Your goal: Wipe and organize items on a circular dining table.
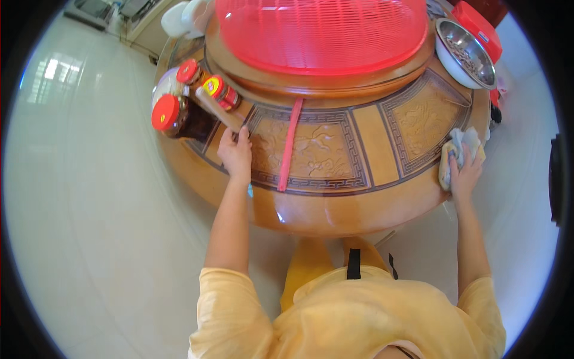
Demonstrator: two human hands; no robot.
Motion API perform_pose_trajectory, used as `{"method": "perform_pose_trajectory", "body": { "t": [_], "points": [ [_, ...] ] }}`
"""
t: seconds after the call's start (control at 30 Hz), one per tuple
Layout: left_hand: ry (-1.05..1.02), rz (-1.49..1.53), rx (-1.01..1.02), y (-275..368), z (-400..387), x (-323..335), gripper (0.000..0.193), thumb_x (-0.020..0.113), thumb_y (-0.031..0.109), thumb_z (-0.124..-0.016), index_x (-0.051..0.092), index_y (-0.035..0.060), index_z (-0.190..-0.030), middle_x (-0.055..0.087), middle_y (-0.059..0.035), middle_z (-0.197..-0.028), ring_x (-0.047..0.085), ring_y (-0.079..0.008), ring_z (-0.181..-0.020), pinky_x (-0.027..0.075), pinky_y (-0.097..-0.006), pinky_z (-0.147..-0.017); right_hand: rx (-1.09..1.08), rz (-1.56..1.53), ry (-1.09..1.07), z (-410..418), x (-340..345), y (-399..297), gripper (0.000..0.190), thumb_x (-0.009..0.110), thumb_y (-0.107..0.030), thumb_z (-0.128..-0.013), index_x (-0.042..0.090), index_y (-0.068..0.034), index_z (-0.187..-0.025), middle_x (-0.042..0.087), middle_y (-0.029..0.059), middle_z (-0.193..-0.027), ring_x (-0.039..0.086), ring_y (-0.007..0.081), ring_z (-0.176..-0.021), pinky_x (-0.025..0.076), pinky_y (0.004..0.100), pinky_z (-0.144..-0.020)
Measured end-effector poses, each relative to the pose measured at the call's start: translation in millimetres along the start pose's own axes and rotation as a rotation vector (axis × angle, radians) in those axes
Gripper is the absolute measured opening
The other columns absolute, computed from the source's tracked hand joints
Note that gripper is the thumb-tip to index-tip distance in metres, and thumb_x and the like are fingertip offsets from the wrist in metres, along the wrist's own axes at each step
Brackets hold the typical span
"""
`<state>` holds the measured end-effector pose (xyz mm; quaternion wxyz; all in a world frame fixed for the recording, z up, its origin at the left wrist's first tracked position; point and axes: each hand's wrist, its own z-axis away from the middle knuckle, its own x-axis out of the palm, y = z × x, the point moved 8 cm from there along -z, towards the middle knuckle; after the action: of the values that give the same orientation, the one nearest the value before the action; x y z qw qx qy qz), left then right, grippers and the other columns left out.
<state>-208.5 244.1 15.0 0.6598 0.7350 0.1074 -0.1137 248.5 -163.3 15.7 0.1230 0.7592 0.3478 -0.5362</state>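
My left hand [236, 155] grips one end of a short wooden rod [219, 111] held above the table's left side. Close to the rod are a small red-lidded jar [229, 98], a second red-lidded jar [189, 72] and a larger dark-filled jar [168, 114]. My right hand [466, 172] has its fingers spread on a crumpled light cloth [446, 167], pressed against the table's right rim. A carved round wooden table [376, 146] lies before me. Between my hands, a narrow red strip [290, 146] rests across a carved panel.
A red mesh food cover [323, 40] sits on the raised turntable [314, 85]. At the far right, a steel bowl [486, 76] with small brownish pieces stands beside a red container [482, 27]. White vessels [188, 18] are at the back left. Pale tiled floor [89, 202] surrounds the table.
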Motion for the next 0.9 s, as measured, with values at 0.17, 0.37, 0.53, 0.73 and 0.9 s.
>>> {"method": "perform_pose_trajectory", "body": {
  "t": [0.17,0.37,0.53,0.73,0.9],
  "points": [
    [0.026,0.019,-0.022,-14.8,-5.4,-0.1,0.017,0.068,0.015,-0.089,0.063,0.0000,-0.094,0.060,-0.0030,-0.071,0.054,-0.0075,-0.055,0.047,-0.0245,-0.048,-0.475,-0.068,-0.213,101.5,-31.4,-118.3,0.062,0.074,-0.036,-0.072,0.057,-0.025,-0.130,0.038,0.0207,-0.146,0.042,0.0447,-0.123,0.032,0.0602,-0.099],
    [-0.037,0.018,-0.103,-19.0,-6.4,5.3,0.025,0.072,0.022,-0.086,0.066,-0.0001,-0.097,0.064,-0.0047,-0.081,0.060,-0.0081,-0.065,0.052,-0.0225,-0.056,-1.151,-0.496,-0.273,181.8,-41.9,-302.0,0.048,0.070,-0.028,-0.071,0.060,-0.038,-0.117,0.040,0.0100,-0.142,0.044,0.0463,-0.116,0.041,0.0628,-0.084],
    [0.155,-0.133,0.261,-0.2,-3.6,-5.9,0.027,0.074,0.023,-0.083,0.067,0.0015,-0.098,0.057,-0.0086,-0.089,0.056,-0.0180,-0.078,0.048,-0.0309,-0.070,-1.357,-0.477,-0.351,228.5,-26.0,-421.8,0.039,0.058,-0.028,-0.081,0.060,-0.035,-0.119,0.040,0.0060,-0.143,0.044,0.0439,-0.117,0.040,0.0587,-0.087],
    [0.134,0.027,0.334,47.8,-1.8,-31.3,0.024,0.071,0.014,-0.087,0.067,0.0021,-0.107,0.056,-0.0041,-0.089,0.056,-0.0096,-0.067,0.046,-0.0239,-0.060,-1.387,-0.447,-0.413,210.2,-39.4,-335.1,0.038,0.058,-0.029,-0.080,0.060,-0.042,-0.116,0.044,0.0025,-0.142,0.046,0.0409,-0.115,0.039,0.0543,-0.084],
    [0.199,-0.203,0.426,62.3,33.8,-94.9,0.027,0.070,0.014,-0.087,0.066,0.0045,-0.112,0.057,-0.0051,-0.087,0.056,-0.0116,-0.067,0.046,-0.0257,-0.062,-1.364,-0.338,-0.493,187.1,-44.1,-269.2,0.040,0.059,-0.031,-0.079,0.058,-0.046,-0.117,0.042,0.0026,-0.142,0.045,0.0432,-0.116,0.038,0.0567,-0.082]
  ]
}}
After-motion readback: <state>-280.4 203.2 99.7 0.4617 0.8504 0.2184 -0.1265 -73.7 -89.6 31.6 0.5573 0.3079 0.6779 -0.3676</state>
